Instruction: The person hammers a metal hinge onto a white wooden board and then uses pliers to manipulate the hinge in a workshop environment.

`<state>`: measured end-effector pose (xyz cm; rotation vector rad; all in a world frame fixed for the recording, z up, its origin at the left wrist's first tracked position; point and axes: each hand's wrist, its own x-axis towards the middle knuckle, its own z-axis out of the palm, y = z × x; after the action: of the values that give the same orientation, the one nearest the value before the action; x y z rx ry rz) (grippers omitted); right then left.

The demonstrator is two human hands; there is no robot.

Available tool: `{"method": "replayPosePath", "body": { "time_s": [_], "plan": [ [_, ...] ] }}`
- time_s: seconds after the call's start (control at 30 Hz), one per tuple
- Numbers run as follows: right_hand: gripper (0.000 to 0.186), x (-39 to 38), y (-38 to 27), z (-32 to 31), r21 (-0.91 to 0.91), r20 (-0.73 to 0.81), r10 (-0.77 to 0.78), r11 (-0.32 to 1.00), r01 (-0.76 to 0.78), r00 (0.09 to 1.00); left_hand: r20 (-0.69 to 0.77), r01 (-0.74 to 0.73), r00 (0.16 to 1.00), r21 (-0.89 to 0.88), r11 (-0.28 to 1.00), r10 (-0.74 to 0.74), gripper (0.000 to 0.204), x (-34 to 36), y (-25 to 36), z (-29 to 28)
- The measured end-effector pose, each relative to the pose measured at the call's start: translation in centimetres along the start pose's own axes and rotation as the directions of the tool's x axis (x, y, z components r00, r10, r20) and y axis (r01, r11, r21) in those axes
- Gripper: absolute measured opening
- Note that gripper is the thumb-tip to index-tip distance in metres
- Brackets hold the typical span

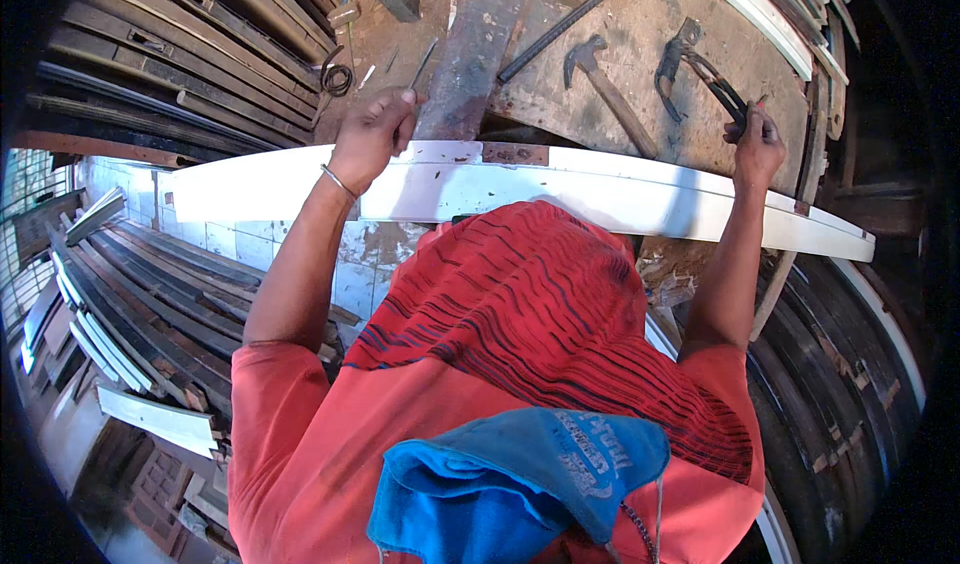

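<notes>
Pliers (729, 95) at the right hand (757, 146), over the bench (620, 44) beyond the white board (600, 189); forearm stretched forward, fingers bent near the handle ends, cannot tell how firm a grip. Left hand (372, 134) well apart, forearm slanting inward, fingers curled, thumb by a slim rod (427, 61); cannot tell whether pinched.

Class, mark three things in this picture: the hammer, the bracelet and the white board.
Hammer (612, 99): head view, on its wooden handle.
Bracelet (338, 181): head view, on the middle of its visible band.
White board (590, 189): head view, on its face near mid-length.
</notes>
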<state>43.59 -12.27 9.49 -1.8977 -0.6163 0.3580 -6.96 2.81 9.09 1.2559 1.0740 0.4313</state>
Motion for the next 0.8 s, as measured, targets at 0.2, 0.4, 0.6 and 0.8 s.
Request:
{"method": "replayPosePath", "body": {
  "time_s": [0.2,0.4,0.6,0.8],
  "plan": [
    [0.033,-3.4,-9.9,4.7,0.475,-0.081,0.022,0.88,0.019,0.996,-0.216,-0.095,0.975,-0.171,0.981,0.056,0.018,1.0,-1.9,3.8],
    [0.037,-6.8,-13.3,10.6,0.654,0.449,0.021,0.673,-0.344,0.893,-0.221,-0.253,0.946,-0.04,0.967,0.238,0.031,2.2,-1.7,6.5],
    [0.062,-17.6,-13.4,12.1,0.375,0.795,-0.322,0.927,0.001,0.514,-0.193,-0.277,0.947,-0.096,0.956,0.255,0.028,1.8,-4.8,5.8],
    [0.053,-19.8,-11.8,11.9,0.359,0.879,-0.372,0.928,0.1,0.298,-0.412,-0.117,0.909,-0.106,0.987,0.063,0.029,-2.3,-7.2,2.8]
  ]
}}
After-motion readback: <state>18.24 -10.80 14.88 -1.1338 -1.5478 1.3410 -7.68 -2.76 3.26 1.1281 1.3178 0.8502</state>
